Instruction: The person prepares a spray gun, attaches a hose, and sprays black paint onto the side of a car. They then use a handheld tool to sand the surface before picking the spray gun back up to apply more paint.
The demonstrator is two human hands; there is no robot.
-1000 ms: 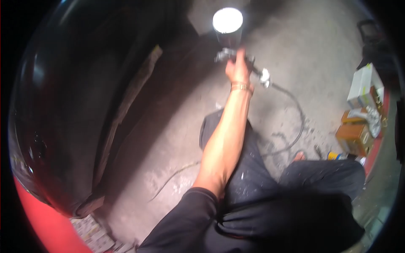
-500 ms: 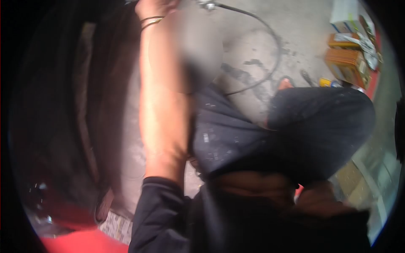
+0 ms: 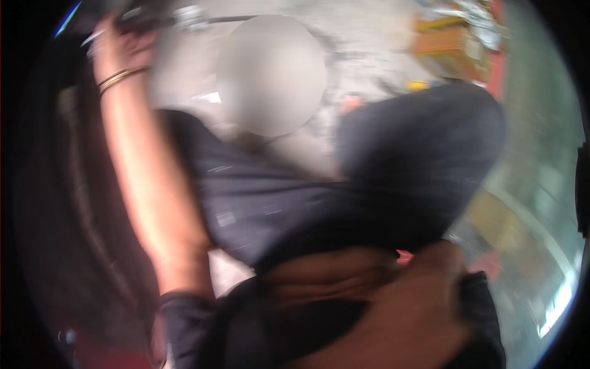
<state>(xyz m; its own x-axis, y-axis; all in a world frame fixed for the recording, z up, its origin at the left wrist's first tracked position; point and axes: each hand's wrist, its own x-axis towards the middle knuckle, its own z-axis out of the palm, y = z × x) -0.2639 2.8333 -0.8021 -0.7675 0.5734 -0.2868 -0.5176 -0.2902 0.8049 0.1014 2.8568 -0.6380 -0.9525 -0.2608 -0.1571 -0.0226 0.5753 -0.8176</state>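
Observation:
My left hand (image 3: 125, 50), with thin bands at the wrist, reaches to the upper left against a dark, blurred object (image 3: 138, 15). Its fingers are smeared by motion, and I cannot tell whether they grip that object. A bright metal fitting (image 3: 193, 17) with a dark hose (image 3: 236, 19) lies just right of this hand. Low in the view, my right hand (image 3: 439, 261) is close to my body, beside the dark trousers (image 3: 270, 178); its fingers are hidden. A small red spot (image 3: 404, 256) shows near it.
A large dark body (image 3: 49, 203) with a reddish lower part fills the left side. Orange-brown boxes (image 3: 445, 44) and a yellow item (image 3: 418, 85) sit on the concrete floor (image 3: 362, 37) at the upper right. My bent legs occupy the middle.
My left hand and forearm now appear farther left and lower. The boxes and legs have also shifted left in view. More of my right forearm shows at the bottom.

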